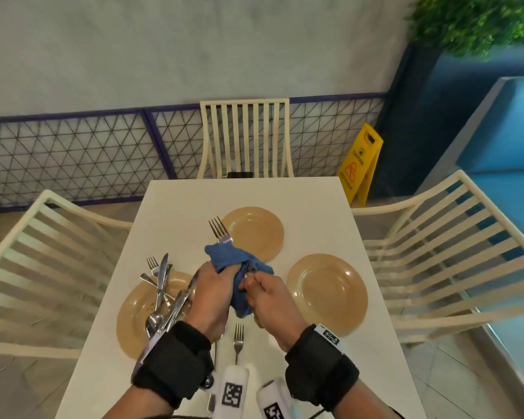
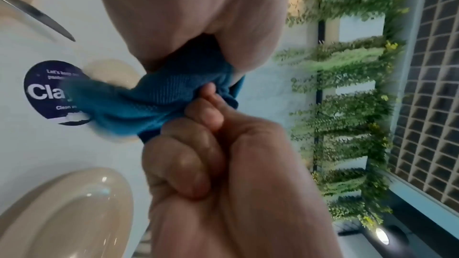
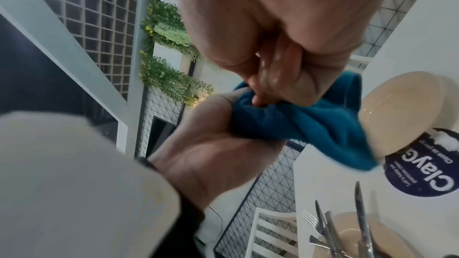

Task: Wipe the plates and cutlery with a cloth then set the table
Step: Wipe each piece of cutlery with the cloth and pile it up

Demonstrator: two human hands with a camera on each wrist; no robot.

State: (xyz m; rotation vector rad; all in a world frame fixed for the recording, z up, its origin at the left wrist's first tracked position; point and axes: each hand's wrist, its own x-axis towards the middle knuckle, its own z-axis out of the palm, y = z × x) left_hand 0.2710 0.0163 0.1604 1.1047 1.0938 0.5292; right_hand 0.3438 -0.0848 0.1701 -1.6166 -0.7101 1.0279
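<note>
**Mid-wipe, both hands closed on the cloth and fork**

Above the white table, the left hand was fisted round the blue cloth, knuckles up and wrist raised. The right hand met it from the other side, fingers curled and pinching the end of a fork's handle where it left the cloth. That fork stuck out of the bundle tines-first, pointing away from the person, over the gap beside the far plate.

Most of the fork's shaft was wrapped and hidden. Both wrist views were blurred, filled mostly with palms and cloth. Another plate lay to the right; a third, at left, held a heap of cutlery partly covered by the left wrist strap. One more fork lay between the forearms, its handle cut off by them.
</note>
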